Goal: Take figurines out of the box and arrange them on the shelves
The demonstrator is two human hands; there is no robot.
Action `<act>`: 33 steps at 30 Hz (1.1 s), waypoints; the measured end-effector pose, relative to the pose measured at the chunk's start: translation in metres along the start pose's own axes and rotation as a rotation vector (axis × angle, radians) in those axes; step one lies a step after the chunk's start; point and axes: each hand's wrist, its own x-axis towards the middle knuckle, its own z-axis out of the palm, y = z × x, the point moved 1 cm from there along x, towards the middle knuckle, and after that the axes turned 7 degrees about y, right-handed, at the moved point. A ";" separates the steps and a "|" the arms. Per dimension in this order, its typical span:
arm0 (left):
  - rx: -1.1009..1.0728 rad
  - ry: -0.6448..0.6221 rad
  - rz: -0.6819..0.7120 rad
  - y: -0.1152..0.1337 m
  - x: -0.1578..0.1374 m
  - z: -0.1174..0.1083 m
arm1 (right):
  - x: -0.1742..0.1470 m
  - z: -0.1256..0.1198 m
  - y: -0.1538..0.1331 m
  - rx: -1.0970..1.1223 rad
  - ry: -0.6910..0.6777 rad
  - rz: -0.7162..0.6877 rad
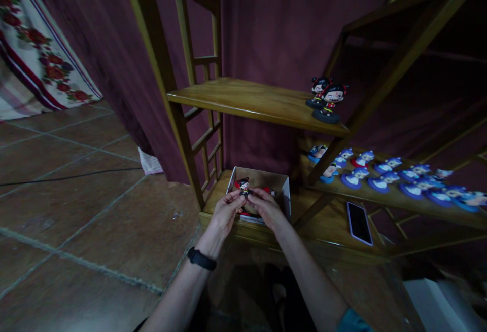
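Observation:
A small black-haired figurine (244, 185) with two hair buns and a dark base stands upright between my hands. My left hand (227, 209) pinches its base from the left, and my right hand (267, 206) grips it from the other side. Just beneath and behind them sits an open white cardboard box (280, 182) on the lowest shelf. Inside it are red and dark pieces, partly covered by my hands. Two similar figurines (330, 103) with black buns and round dark bases stand at the right end of the wooden shelf (243, 96) above.
Several blue-and-white figurines (384, 180) line a shelf on the right. A phone (358, 223) lies on the lowest board. The shelf's wooden post (167, 88) rises at left before a purple curtain (262, 28). A white box (437, 304) stands at lower right; a cable (72, 176) crosses the floor.

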 end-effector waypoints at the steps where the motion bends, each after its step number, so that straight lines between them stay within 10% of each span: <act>1: -0.010 0.001 -0.013 0.001 0.000 0.000 | -0.001 0.001 -0.001 -0.006 0.002 -0.009; 22: -0.044 -0.079 -0.094 0.008 -0.001 0.003 | -0.003 0.003 -0.003 -0.129 0.115 -0.213; 33: 0.087 -0.171 -0.039 0.016 -0.005 0.005 | -0.002 -0.002 -0.006 0.062 0.078 0.012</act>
